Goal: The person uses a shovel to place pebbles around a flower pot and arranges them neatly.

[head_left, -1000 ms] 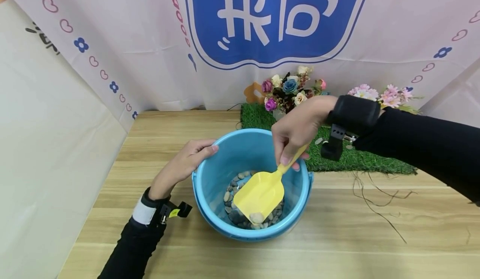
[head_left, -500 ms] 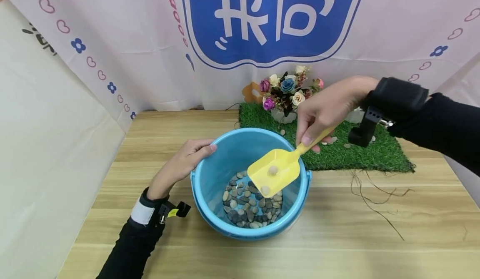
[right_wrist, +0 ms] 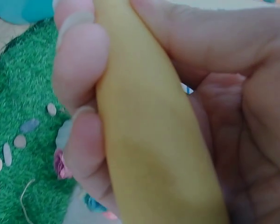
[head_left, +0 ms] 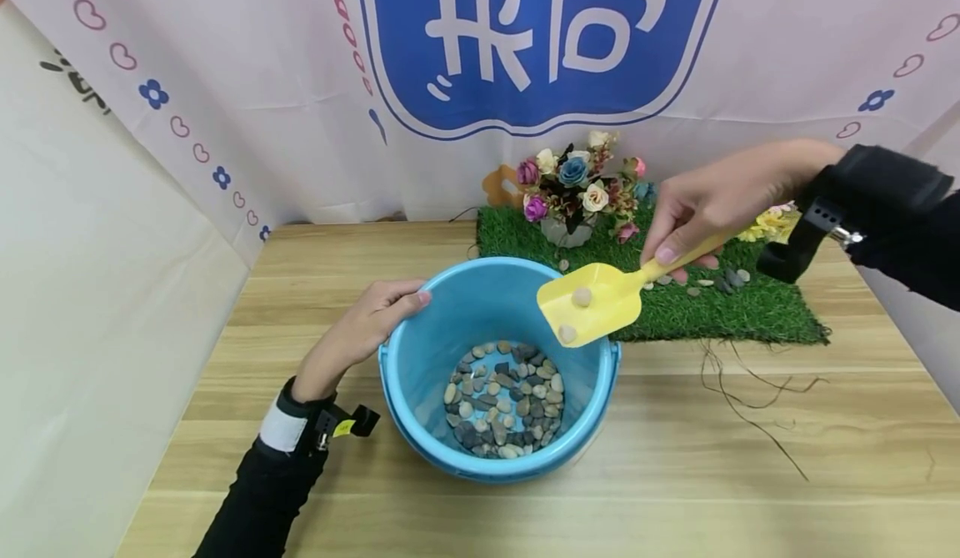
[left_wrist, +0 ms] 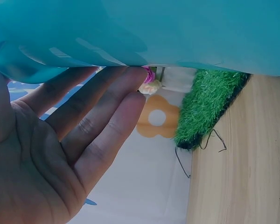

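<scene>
A blue bucket (head_left: 420, 358) stands on the wooden table with several grey and tan pebbles (head_left: 501, 408) on its bottom. My left hand (head_left: 367, 320) rests with straight fingers (left_wrist: 100, 109) against the bucket's left wall (left_wrist: 177, 32). My right hand (head_left: 708, 203) grips the handle (right_wrist: 144, 130) of a yellow plastic scoop (head_left: 592, 304). The scoop hangs over the bucket's far right rim and carries two pale pebbles (head_left: 581, 297).
A green artificial grass mat (head_left: 675, 308) lies behind the bucket, with loose pebbles (head_left: 712, 279) and a bunch of artificial flowers (head_left: 573, 183) on it. Thin dry strands (head_left: 750, 399) trail off the mat. A printed cloth backdrop (head_left: 525, 41) closes the back.
My right hand has lifted the scoop out of the bucket, up and to the right, with two pebbles on it. The left hand has stayed on the bucket.
</scene>
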The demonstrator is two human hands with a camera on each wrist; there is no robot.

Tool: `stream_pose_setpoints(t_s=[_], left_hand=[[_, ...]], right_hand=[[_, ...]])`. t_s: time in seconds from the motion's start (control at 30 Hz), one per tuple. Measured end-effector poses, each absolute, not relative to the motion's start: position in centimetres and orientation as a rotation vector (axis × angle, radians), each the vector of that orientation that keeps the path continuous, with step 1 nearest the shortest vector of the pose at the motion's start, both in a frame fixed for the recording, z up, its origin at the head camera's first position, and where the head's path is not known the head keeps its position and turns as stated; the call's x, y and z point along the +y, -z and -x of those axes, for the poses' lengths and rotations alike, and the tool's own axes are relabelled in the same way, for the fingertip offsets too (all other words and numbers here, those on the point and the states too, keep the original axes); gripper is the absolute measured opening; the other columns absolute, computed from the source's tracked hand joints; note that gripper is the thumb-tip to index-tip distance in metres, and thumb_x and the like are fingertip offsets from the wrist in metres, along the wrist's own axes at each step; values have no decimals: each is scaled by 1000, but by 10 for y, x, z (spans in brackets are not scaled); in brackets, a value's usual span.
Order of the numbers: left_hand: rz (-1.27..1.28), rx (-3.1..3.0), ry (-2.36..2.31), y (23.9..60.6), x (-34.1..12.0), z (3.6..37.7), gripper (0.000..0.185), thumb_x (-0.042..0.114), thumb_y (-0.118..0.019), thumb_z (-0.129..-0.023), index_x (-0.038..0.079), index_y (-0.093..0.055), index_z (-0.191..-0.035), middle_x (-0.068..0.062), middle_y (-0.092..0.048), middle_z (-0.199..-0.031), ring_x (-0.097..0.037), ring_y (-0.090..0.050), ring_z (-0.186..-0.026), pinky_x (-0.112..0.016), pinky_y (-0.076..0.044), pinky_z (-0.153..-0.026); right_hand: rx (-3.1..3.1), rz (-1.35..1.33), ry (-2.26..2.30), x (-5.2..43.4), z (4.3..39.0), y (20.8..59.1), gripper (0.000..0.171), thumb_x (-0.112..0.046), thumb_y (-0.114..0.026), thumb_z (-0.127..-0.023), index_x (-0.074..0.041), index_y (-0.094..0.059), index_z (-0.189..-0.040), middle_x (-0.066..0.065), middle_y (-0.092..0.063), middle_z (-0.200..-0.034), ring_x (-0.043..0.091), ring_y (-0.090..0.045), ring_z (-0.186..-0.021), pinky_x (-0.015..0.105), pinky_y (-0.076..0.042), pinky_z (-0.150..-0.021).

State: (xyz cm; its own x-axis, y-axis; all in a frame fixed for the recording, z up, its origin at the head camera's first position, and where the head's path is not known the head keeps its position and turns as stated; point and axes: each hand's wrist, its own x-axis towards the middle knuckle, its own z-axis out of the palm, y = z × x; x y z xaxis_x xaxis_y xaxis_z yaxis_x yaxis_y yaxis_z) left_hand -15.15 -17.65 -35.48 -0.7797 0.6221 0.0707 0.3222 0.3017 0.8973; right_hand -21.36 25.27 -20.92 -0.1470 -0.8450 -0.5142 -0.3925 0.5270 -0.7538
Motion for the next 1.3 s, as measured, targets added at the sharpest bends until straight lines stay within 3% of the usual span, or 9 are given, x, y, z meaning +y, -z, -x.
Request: stream_pose_setpoints(t_s=[0.23,0.4,0.57,0.7,0.9,1.13,1.3], left_hand=[[-861,2276,-1481,356,-178,151,36,14,-43,-108,-7,-62,-130,-15,-73,-88,-25,-74,-66,-40,-63,-56],[-854,2271,-1485,356,-178,150,36,15,-43,-108,-7,-61,-131,-13,-74,-87,-24,-74,-66,-40,-63,-56],[-872,2287,-1480,356,-178,149,35,13,-43,-108,-7,-62,-130,-13,-73,-86,-24,-74,-65,-40,-62,-56],[-878,2292,-1472,356,-177,149,35,13,-43,-108,-7,-62,-129,-13,-73,-85,-23,-73,-65,-39,-62,-56],[-875,2285,-1477,355,-177,150,36,13,-43,-108,-8,-62,-130,-13,-73,-87,-24,-74,-66,-39,-62,-56],[-877,2292,-1470,354,-177,150,36,14,-43,-108,-7,-62,-131,-13,-74,-89,-23,-74,-66,-39,-62,-56],[-873,2286,-1470,354,-177,151,37,14,-43,-108,-7,-61,-132,-14,-74,-89,-23,-74,-66,-40,-63,-56]], right_hand=[[1794,990,606,284,220,217,31,-9,-47,-109,-15,-76,-99,6,-66,-83,15,-52,-57,22,-49,-49],[1834,885,647,309,224,231,31,-8,-45,-109,-10,-73,-95,8,-62,-75,11,-46,-53,20,-40,-42],[1852,752,700,326,227,251,30,-9,-44,-110,-4,-72,-102,11,-63,-77,10,-45,-55,19,-38,-44],[1861,681,721,330,229,270,31,-13,-45,-110,-3,-73,-103,14,-60,-77,12,-48,-57,20,-45,-51],[1918,592,769,327,230,296,31,-17,-47,-110,0,-71,-119,13,-65,-91,17,-57,-69,26,-53,-62],[1975,559,807,319,233,324,30,-19,-49,-110,0,-72,-108,13,-65,-88,19,-58,-68,29,-54,-63],[2026,519,814,310,236,336,32,-22,-51,-109,1,-72,-112,18,-66,-93,24,-60,-70,36,-57,-65]])
